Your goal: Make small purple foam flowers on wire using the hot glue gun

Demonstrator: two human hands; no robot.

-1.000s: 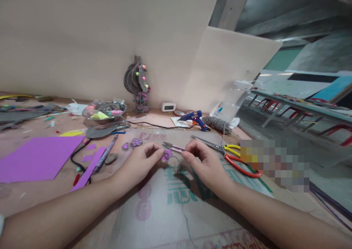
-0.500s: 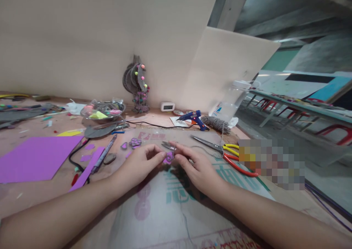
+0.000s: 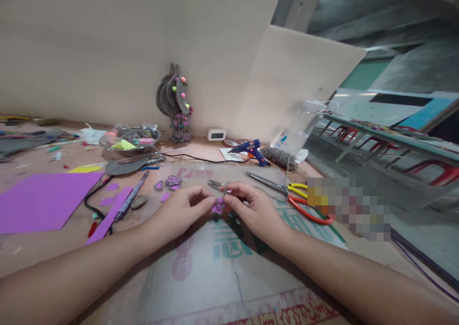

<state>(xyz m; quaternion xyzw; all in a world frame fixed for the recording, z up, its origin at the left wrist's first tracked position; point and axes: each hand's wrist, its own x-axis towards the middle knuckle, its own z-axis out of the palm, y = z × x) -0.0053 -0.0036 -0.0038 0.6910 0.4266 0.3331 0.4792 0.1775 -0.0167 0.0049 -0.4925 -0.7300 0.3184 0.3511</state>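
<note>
In the middle of the work surface, my left hand (image 3: 191, 207) pinches a small purple piece (image 3: 217, 205) edged with a curl of grey yarn. Close against it, my right hand (image 3: 253, 210) has thumb and index finger closed on the grey yarn (image 3: 225, 191), a short strand rising from the piece. The pointed metal tips (image 3: 214, 184) of a tool show just behind my fingers; its other end is hidden. Left of my hands lie a grey-and-purple flower shape (image 3: 173, 182) and a small yarn-edged purple piece (image 3: 158, 185).
To the right lie large scissors (image 3: 308, 210) with red and yellow handles. Behind are a blue glue gun (image 3: 251, 151), grey yarn skein (image 3: 281, 158) and white clock (image 3: 216, 134). Purple sheet (image 3: 46, 200), pen (image 3: 132, 196) and plastic bowl (image 3: 131, 148) are left.
The right thumb and index finger have drawn together above the purple piece, where the yarn strand now stands up. The left hand keeps its pinch. The whole view has shifted slightly.
</note>
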